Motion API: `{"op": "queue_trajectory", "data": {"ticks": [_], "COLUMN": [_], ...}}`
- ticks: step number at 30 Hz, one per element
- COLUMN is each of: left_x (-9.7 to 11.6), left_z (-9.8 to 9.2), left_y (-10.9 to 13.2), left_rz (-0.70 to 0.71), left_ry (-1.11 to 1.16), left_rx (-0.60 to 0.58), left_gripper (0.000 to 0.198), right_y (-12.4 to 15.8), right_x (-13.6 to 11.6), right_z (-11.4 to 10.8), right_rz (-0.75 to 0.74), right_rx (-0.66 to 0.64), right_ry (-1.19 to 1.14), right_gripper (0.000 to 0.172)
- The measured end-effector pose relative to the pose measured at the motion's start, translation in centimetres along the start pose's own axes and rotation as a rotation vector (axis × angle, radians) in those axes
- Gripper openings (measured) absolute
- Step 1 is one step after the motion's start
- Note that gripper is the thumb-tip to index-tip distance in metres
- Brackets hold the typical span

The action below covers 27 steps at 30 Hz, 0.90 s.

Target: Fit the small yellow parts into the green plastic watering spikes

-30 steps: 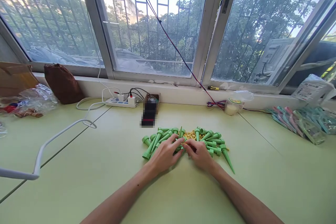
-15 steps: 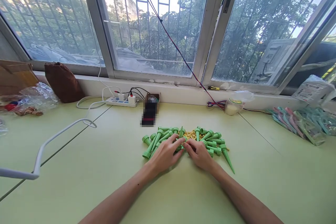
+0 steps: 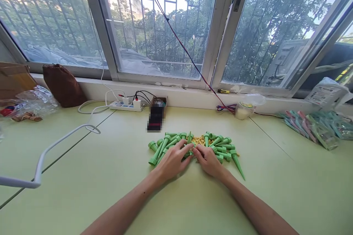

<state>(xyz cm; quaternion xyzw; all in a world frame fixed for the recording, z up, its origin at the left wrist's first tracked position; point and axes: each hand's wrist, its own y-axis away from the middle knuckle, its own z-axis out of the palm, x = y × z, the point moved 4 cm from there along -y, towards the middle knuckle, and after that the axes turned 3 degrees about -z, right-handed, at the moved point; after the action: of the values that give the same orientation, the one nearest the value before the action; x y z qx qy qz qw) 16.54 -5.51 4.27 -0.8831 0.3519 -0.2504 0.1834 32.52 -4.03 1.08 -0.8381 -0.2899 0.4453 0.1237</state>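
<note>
Between my hands is a green plastic spike, mostly covered by the fingers. My left hand [image 3: 172, 159] is closed around it with thumb and index finger. My right hand [image 3: 209, 159] meets it there, its fingertips pinched together at the spike; any small piece in them is hidden. Behind the fingers a pointed green tip [image 3: 189, 136] stands up. Green spikes with capped ends [image 3: 160, 148] lie beside my left hand, and more green spikes [image 3: 220, 149] lie by my right. Small yellow pieces [image 3: 199, 140] are heaped between the two groups. One spike [image 3: 238, 165] points toward me at the right.
A phone-like dark object [image 3: 155, 119] leans on a small box. Behind are a power strip [image 3: 127, 107], a brown pouch [image 3: 63, 86] and a jar [image 3: 244, 111]. A white metal arm [image 3: 41, 161] reaches in from the left. Bagged pastel items [image 3: 311, 128] lie right.
The view has shifted slightly. Both hands stay together at the same place, with only slight finger movement.
</note>
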Motion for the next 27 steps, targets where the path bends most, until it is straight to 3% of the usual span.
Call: {"op": "queue_trajectory", "data": {"ticks": [10, 15, 18, 27], "left_x": [0.04, -0.09, -0.19, -0.2], "left_z": [-0.05, -0.01, 0.06, 0.05], "left_y": [0.0, -0.05, -0.1, 0.01], "left_rz": [0.001, -0.015, -0.015, -0.018], "left_ry": [0.002, 0.018, 0.008, -0.003], "left_rx": [0.012, 0.01, 0.005, 0.021], "left_gripper": [0.034, 0.033, 0.033, 0.033], "right_y": [-0.02, 0.2, 0.27, 0.19], "right_x": [0.11, -0.03, -0.27, -0.33], "right_z": [0.05, -0.1, -0.27, -0.28], "right_rz": [0.011, 0.047, 0.037, 0.006], "right_rx": [0.0, -0.047, -0.054, -0.041], "right_ry": [-0.014, -0.065, -0.027, 0.032], "right_gripper": [0.041, 0.019, 0.015, 0.021]}}
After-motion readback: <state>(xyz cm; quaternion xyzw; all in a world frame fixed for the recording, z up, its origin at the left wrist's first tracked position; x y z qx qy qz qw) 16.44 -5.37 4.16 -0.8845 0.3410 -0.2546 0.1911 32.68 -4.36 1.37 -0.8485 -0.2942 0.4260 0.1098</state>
